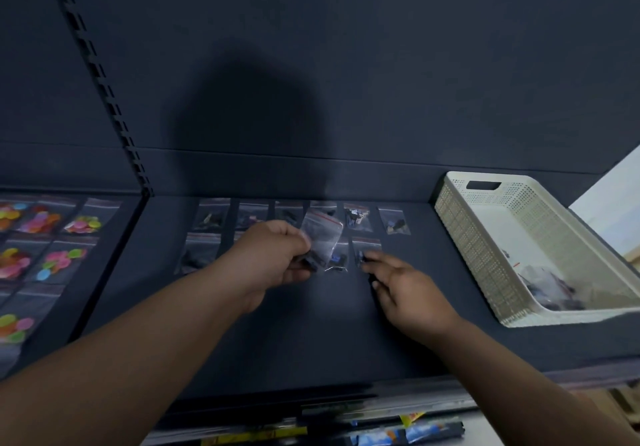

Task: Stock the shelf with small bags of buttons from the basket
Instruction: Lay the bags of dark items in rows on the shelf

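Dark shelf (242, 334): your left hand (273, 255) pinches the bag (322, 234) low, likely light and slippery; right hand (408, 286) fingers straight

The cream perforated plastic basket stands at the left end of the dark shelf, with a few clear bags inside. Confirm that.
Wrong side. In the head view the cream perforated plastic basket stands at the right end of the dark shelf, with a few clear bags inside.

A shop: a dark display shelf (311, 334) with a slotted upright (113, 99) on its back panel, small bags of buttons (394, 222) laid in rows along its rear edge, brighter bags (52, 222) in the neighbouring bay, and packaged goods (415, 433) below.
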`<state>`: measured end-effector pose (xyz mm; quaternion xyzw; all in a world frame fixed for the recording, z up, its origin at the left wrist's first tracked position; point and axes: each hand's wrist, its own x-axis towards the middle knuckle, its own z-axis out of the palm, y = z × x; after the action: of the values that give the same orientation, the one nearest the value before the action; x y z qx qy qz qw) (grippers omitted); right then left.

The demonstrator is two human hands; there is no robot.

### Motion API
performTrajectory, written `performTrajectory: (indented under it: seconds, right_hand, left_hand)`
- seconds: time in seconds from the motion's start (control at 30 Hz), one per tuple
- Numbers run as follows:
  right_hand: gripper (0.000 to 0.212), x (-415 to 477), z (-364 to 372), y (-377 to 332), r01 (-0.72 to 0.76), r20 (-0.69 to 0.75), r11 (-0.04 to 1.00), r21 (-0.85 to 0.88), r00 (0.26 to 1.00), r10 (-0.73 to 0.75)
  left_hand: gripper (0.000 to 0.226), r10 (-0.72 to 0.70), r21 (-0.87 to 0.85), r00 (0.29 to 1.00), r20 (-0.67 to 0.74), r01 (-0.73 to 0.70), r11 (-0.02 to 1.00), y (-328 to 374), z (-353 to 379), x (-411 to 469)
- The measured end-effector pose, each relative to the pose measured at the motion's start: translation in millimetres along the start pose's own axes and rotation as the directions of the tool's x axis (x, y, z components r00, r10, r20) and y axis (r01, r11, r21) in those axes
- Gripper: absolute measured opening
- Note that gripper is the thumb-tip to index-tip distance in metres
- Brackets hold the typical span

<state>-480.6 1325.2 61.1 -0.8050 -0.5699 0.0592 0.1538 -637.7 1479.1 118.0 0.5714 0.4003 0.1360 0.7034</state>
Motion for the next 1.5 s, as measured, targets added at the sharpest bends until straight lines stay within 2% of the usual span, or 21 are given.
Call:
performTrajectory:
  seconds: [0.07, 0.13, 0.2, 0.23, 0.27, 0.3, 0.33, 0.4, 0.5, 0.57, 0.63, 0.67, 0.7, 0.77, 0.8, 0.83, 0.9, 0.97, 1.07, 1.27, 1.5]
  right_hand:
    - [0.038, -1, 1, 1, -0.005, -0.002, 1.0, 0.015, 1.0, 0.005]
    - [0.033, -2, 0, -3, -0.01, -0.081, 0.995, 0.099, 0.997, 0.018]
    - [0.022, 1, -3, -12, -0.059, -0.192, 0.933, 0.356, 0.972, 0.135]
    - [0.017, 3, -7, -18, -0.101, -0.18, 0.825, 0.557, 0.954, 0.238]
    - [0.014, 6, -11, -26, -0.133, -0.107, 0.644, 0.753, 0.941, 0.32]
    - [0.015, 9, -15, -32, -0.169, -0.007, 0.445, 0.879, 0.93, 0.367]
    - [0.019, 12, -17, -35, -0.208, 0.079, 0.301, 0.931, 0.918, 0.389]
    - [0.023, 14, -20, -32, -0.255, 0.152, 0.206, 0.945, 0.898, 0.413]
    - [0.019, 10, -26, -15, -0.268, 0.138, 0.184, 0.946, 0.843, 0.519]
    - [0.019, 6, -28, 4, -0.303, 0.129, 0.199, 0.932, 0.791, 0.598]
    - [0.018, 3, -27, 22, -0.351, 0.118, 0.258, 0.9, 0.768, 0.63]
    - [0.019, 1, -26, 29, -0.381, 0.107, 0.323, 0.866, 0.774, 0.624]
    - [0.019, 0, -26, 33, -0.426, 0.087, 0.438, 0.792, 0.788, 0.609]
    - [0.027, -1, -27, 38, -0.497, 0.025, 0.723, 0.48, 0.831, 0.555]
    - [0.034, -2, -29, 38, -0.496, -0.025, 0.822, 0.278, 0.852, 0.523]
    - [0.04, -4, -30, 38, -0.468, -0.081, 0.877, 0.107, 0.875, 0.477]
    - [0.041, -9, -29, 36, -0.365, -0.142, 0.929, -0.064, 0.925, 0.354]
    - [0.041, -15, -22, 39, -0.26, -0.095, 0.962, -0.086, 0.963, 0.251]
    - [0.046, -20, -8, 50, -0.146, 0.032, 0.984, -0.106, 0.988, 0.151]
    - [0.063, -16, -5, 56, -0.153, 0.07, 0.977, -0.147, 0.984, 0.165]
    - [0.054, -13, -9, 53, -0.145, 0.065, 0.977, -0.158, 0.985, 0.157]
  left_hand:
    - [0.017, -0.01, -0.016, 1.0, -0.015, 0.01, 1.0, 1, 4, 3]
    - [0.016, -0.025, -0.024, 1.0, -0.019, 0.024, 0.999, 2, 9, 5]
    - [0.015, -0.031, -0.033, 0.999, -0.008, 0.031, 0.999, 2, 17, 8]
    - [0.016, -0.026, -0.033, 1.0, -0.006, 0.026, 0.999, 2, 21, 10]
    - [0.016, -0.017, -0.025, 1.0, -0.007, 0.017, 1.0, 2, 27, 11]
    - [0.017, -0.008, -0.014, 1.0, -0.009, 0.008, 1.0, 2, 33, 12]
    - [0.017, 0.0, -0.007, 1.0, -0.005, 0.0, 1.0, 2, 40, 13]
    - [0.017, 0.012, -0.003, 1.0, 0.024, -0.012, 1.0, 1, 54, 14]
    - [0.014, 0.107, 0.124, 0.993, 0.043, -0.111, 0.986, -3, 73, 18]
    - [0.01, 0.25, 0.369, 0.967, 0.046, -0.249, 0.895, -8, 78, 23]
    - [0.013, 0.382, 0.618, 0.918, 0.107, -0.362, 0.698, -15, 79, 26]
    - [0.016, 0.423, 0.708, 0.891, 0.162, -0.404, 0.579, -18, 79, 27]
    - [0.018, 0.448, 0.774, 0.865, 0.224, -0.438, 0.458, -21, 80, 27]
    - [0.022, 0.454, 0.833, 0.823, 0.343, -0.49, 0.259, -27, 83, 29]
    - [0.025, 0.441, 0.84, 0.807, 0.393, -0.51, 0.187, -30, 85, 30]
    - [0.03, 0.427, 0.84, 0.793, 0.434, -0.527, 0.126, -31, 86, 31]
    - [0.037, 0.398, 0.837, 0.776, 0.489, -0.546, 0.036, -34, 90, 34]
    - [0.041, 0.371, 0.832, 0.77, 0.52, -0.554, -0.017, -34, 93, 34]
    - [0.043, 0.334, 0.828, 0.774, 0.538, -0.559, -0.039, -37, 95, 35]
    - [0.039, 0.326, 0.838, 0.79, 0.519, -0.545, -0.014, -38, 96, 35]
    - [0.045, 0.306, 0.856, 0.816, 0.49, -0.517, 0.007, -36, 101, 35]
